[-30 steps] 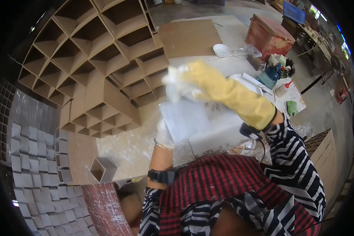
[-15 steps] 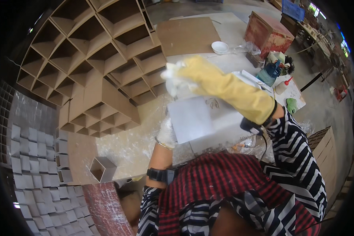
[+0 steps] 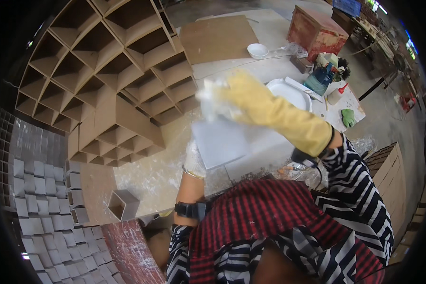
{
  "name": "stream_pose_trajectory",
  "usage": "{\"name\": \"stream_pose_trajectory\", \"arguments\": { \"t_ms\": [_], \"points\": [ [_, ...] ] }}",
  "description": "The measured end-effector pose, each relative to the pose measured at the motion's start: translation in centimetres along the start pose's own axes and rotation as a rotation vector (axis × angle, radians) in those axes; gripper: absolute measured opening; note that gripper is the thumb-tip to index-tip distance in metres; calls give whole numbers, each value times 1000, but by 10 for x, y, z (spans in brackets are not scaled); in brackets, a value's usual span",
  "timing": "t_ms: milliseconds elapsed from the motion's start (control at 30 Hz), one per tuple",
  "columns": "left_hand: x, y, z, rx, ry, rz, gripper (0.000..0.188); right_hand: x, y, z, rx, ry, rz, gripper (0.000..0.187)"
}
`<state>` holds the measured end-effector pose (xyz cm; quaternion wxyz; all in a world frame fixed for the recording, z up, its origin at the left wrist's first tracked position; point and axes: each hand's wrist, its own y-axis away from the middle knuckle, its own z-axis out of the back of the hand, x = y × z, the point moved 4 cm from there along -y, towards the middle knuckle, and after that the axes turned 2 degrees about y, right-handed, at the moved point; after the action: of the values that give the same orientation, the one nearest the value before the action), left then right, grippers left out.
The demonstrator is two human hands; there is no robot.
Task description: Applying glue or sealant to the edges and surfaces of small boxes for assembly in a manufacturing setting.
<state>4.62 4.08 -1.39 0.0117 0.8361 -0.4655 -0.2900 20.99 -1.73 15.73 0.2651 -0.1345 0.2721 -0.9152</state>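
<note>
My left hand [image 3: 194, 158], in a white knit glove, grips the left edge of a white square box-like piece [image 3: 220, 142] and holds it above the table. A long yellow rubber glove covers my right hand [image 3: 239, 94]. Its fingers are closed around a wet-looking white wad [image 3: 213, 99], perhaps a cloth or sponge, smeared by motion. This wad is at the far edge of the white piece; whether they touch I cannot tell. Partly behind the yellow sleeve lies a white tray [image 3: 302, 97].
Brown compartment grids [image 3: 97, 45] are stacked at the left. A small square tube [image 3: 123, 204] rests on the table's near left. At the back are a white bowl [image 3: 258, 50] and a red box [image 3: 317, 31]. A blue-green jug [image 3: 319, 80] and green glove [image 3: 348, 118] are right.
My right hand with the white wad has come slightly nearer and to the right relative to the white piece. More of the white tray shows now. The whole view has shifted a little.
</note>
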Motion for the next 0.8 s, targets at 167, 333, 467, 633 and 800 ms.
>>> {"name": "stream_pose_trajectory", "arguments": {
  "t_ms": [167, 333, 467, 633, 800],
  "points": [
    [0, -11, 39, 308, -196, -176, 39, 71, 16, 3, 234, 25, 224, 49],
    [-2, 13, -13, 176, 41, -26, 44, -20, 13, -15, 95, -1, -41, 46],
    [-2, 11, -15, 302, -75, -148, 37, -46, 26, 10, -149, -314, -344, 45],
    [-2, -4, 8, -20, -18, -290, 38, -19, 34, 34, -242, -757, -612, 51],
    [-10, 3, 27, 103, 98, -255, 37, -18, 40, 16, -162, -875, -780, 52]
  ]
}}
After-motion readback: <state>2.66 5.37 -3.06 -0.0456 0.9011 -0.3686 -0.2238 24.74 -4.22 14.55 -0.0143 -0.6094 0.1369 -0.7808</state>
